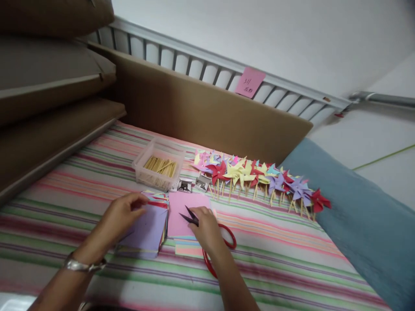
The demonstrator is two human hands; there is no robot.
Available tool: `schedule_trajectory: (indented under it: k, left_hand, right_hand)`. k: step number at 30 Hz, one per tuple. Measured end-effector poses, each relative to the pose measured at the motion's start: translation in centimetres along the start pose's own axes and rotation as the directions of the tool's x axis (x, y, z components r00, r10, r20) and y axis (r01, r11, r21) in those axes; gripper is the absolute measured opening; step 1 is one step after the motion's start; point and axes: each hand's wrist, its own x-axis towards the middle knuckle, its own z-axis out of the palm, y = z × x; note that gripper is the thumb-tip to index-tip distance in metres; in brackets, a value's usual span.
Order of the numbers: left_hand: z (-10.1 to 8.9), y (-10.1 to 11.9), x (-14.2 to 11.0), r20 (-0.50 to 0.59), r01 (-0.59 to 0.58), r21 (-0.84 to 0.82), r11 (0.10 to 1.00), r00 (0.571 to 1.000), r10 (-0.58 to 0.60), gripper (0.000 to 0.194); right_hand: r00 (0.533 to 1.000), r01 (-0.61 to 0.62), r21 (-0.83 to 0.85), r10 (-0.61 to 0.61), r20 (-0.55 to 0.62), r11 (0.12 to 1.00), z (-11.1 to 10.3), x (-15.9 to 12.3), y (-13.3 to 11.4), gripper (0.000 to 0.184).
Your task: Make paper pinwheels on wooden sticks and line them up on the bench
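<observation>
Right hand (207, 229): wrapped around red-handled scissors (193, 219), blades parted above pink paper (178, 211); raised tips should spare the sheet.
Left hand (125, 214): loosely curled, seemingly empty, at purple paper squares (147, 229); edge handling likely prevents creases.
Beyond: plastic box (151, 179) of sticks (161, 166); pinwheels (240, 172).
Obstacle: scissors overhang pink paper.

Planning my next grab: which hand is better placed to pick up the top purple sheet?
Probably the left hand: it appears free, at the purple sheet, while the right hand has the scissors.

Scissors (193, 219) partly behind the right hand (207, 229), perhaps pivot too.
</observation>
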Motion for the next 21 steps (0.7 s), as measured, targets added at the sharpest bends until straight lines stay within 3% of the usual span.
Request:
schedule_trajectory:
  k: [4,8,15,21]
  left_hand:
    - [1.1,-0.3,0.2,0.153,-0.235,0.408,0.882,0.97,0.188,0.033]
    - [1.9,-0.7,-0.3,0.181,-0.21,0.622,0.754,0.976,0.123,0.05]
    - [1.6,-1.9,-0.7,0.185,-0.162,0.682,0.713,0.982,0.046,0.058]
    - [1.0,-2.7,-0.6,0.183,-0.145,0.665,0.733,0.983,0.028,0.06]
  right_hand:
    - [0.995,0.059,0.094,-0.051,-0.083,0.994,0.5,-0.4,-2.0,0.027]
    - [0.992,0.125,0.235,-0.121,-0.033,0.964,2.4,-1.1,-4.2,0.026]
    - [1.0,0.013,0.325,-0.006,-0.023,0.946,5.1,-0.8,-5.0,0.036]
    - [0.991,-0.082,0.355,0.115,-0.073,0.931,6.4,-0.1,-4.8,0.016]
